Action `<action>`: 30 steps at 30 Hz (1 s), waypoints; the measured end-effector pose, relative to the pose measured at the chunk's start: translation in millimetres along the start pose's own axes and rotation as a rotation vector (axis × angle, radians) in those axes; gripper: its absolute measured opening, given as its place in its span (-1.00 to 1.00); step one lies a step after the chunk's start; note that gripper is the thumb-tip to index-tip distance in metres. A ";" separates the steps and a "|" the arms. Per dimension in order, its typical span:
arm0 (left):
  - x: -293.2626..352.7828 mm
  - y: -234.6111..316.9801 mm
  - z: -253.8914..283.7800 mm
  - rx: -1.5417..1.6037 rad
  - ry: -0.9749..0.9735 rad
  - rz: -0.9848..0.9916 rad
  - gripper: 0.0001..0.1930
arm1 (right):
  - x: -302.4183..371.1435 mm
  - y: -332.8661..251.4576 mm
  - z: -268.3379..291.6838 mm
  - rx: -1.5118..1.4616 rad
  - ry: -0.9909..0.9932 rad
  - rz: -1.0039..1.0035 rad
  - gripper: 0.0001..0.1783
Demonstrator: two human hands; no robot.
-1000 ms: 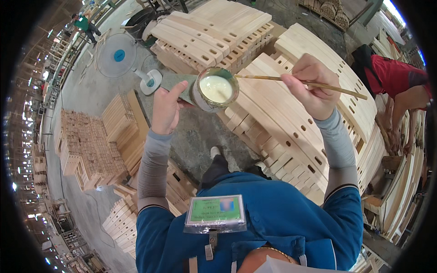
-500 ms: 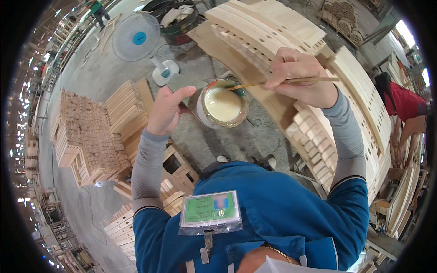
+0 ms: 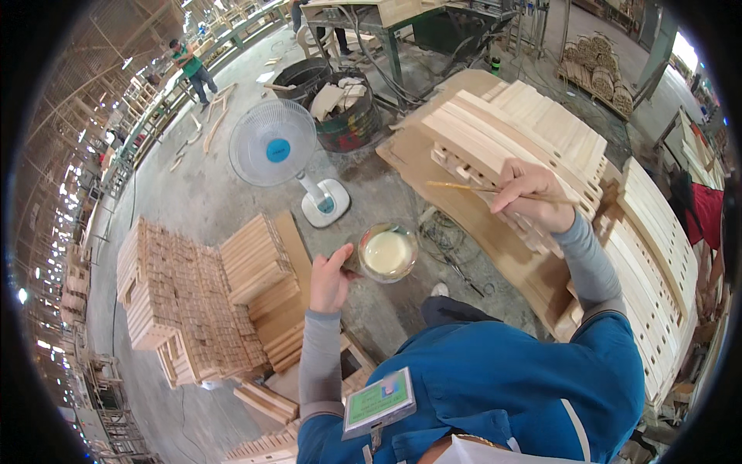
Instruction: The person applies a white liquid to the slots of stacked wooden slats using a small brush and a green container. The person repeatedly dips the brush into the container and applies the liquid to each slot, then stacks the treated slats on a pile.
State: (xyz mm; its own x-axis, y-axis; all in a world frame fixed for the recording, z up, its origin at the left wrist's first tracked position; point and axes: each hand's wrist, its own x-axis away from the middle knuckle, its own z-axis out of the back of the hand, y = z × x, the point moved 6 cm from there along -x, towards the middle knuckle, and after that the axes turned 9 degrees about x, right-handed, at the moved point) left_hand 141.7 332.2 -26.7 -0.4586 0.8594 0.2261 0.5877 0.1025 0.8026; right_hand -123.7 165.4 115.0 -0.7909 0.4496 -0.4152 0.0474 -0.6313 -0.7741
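Observation:
My left hand (image 3: pixel 330 280) is closed on the side of a can (image 3: pixel 413 267), held upright in front of me. A pool of cream-coloured liquid (image 3: pixel 387 253) lies inside it, and the can's rim is smeared. Thumb and fingers of my right hand (image 3: pixel 533 193) pinch a thin wooden stick (image 3: pixel 457 186). The stick points left, its tip in the air, apart from the can and near a stack of pale slotted wooden pieces (image 3: pixel 518 127). Whether the tip carries bristles is too small to tell.
Left stands a big stack of wooden pieces (image 3: pixel 205 298). A fan (image 3: pixel 274 147) and a bin of scraps (image 3: pixel 345 116) are ahead. Drilled boards (image 3: pixel 645 255) lie at my right. Cables (image 3: pixel 440 236) trail on the floor. One person (image 3: pixel 193 69) stands far left; a red garment (image 3: pixel 705 216) shows far right.
The stick has come out of the can and moved right with my right hand, over the wooden pieces. My left hand holds the can lower. The view has tilted up and turned.

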 end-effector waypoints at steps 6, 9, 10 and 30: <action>-60.2 24.2 49.1 0.136 0.225 -0.128 -0.84 | -32.9 75.2 -28.5 -0.177 0.251 -0.200 -0.71; -96.5 26.8 66.8 0.210 0.301 -0.154 -0.84 | -65.1 102.6 -47.3 -0.117 0.207 -0.257 -0.65; -110.6 23.7 69.5 0.220 0.321 -0.147 -0.84 | -75.6 110.1 -49.6 -0.086 0.209 -0.260 -0.63; -540.8 -36.3 -28.4 -0.139 -0.395 0.425 -0.81 | -245.5 263.8 -100.5 -0.433 0.495 -0.369 -0.42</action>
State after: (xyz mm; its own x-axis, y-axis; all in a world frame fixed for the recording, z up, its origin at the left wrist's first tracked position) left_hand 349.5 -150.5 -162.5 0.0954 0.9348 0.3421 0.5606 -0.3345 0.7575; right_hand 144.2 -48.0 -35.3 -0.4403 0.8796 -0.1798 0.1489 -0.1260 -0.9808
